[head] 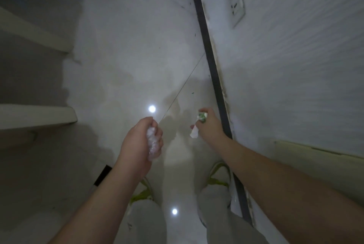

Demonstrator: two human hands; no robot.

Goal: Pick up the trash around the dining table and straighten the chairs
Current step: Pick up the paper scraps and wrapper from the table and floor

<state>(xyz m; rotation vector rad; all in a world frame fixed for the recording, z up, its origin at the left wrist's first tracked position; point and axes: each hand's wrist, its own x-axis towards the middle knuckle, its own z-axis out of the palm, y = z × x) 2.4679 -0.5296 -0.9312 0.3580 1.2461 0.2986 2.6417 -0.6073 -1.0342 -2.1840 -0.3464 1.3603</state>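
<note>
Head view shows me the glossy white floor (122,62) and wall (285,66) with its dark baseboard (208,50). My left hand (137,145) is clenched around a crumpled clear plastic wad (152,143); my right hand (208,123) pinches a green-and-white wrapper (199,123) above the floor, near the baseboard.
</note>
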